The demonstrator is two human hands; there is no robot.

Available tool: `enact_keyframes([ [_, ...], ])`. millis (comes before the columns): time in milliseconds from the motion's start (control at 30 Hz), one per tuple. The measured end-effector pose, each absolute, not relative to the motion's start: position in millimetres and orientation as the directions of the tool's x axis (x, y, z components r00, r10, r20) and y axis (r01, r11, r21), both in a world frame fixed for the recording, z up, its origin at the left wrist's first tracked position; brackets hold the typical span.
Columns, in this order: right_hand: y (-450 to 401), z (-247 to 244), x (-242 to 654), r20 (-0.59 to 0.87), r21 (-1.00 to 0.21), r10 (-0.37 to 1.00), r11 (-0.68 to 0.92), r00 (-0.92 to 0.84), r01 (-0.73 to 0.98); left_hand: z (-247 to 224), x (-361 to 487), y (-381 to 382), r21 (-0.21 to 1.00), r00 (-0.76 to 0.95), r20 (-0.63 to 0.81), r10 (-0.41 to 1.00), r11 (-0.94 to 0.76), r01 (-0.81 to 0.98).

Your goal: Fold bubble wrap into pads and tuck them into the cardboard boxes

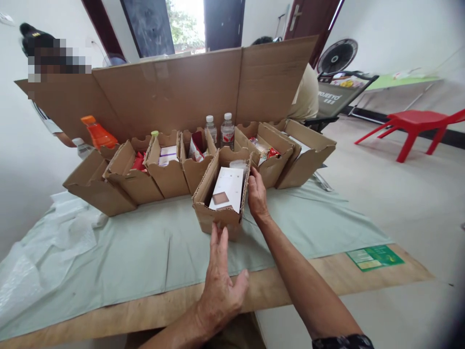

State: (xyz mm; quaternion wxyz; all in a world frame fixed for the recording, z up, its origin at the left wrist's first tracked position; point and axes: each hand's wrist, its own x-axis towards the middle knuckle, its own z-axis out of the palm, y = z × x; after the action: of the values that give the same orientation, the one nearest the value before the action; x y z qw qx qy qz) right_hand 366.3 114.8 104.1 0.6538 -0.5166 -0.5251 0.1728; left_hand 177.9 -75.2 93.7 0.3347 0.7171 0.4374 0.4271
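A cardboard bin (205, 218) stands forward of a row of similar bins, with a white box (230, 186) inside it. My left hand (221, 281) is at the bin's near end, its fingertips at the front wall, fingers stretched and thumb apart. Against the bin's right side rests my right hand (257, 194), palm toward the wall, its fingers extended and not wrapped round anything. Behind, the row holds red packets (139, 162), white and purple boxes (168, 155) and colourful snack packets (267, 150).
Behind the bins rise a tall cardboard panel (167, 92), clear bottles (227, 131) and an orange bottle (98, 133). Bubble wrap (47, 252) lies on the green cloth (145, 252) at left, a green card (376, 257) at the right edge. People are beyond the panel; a red stool (417, 121) stands right.
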Motion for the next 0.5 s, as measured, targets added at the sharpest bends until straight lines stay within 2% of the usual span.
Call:
enact_keyframes([
  [300,108.6,93.0,372.1,0.466,-0.883,0.794,0.391,0.391,0.258,83.6,171.6,-71.1,0.845,0.239,0.332,0.913,-0.4,0.355],
  [500,110.2,83.3,372.0,0.427,-0.904,0.81,0.371,0.401,0.213,91.2,193.5,-68.0,0.886,0.28,0.241,0.929,-0.328,0.327],
])
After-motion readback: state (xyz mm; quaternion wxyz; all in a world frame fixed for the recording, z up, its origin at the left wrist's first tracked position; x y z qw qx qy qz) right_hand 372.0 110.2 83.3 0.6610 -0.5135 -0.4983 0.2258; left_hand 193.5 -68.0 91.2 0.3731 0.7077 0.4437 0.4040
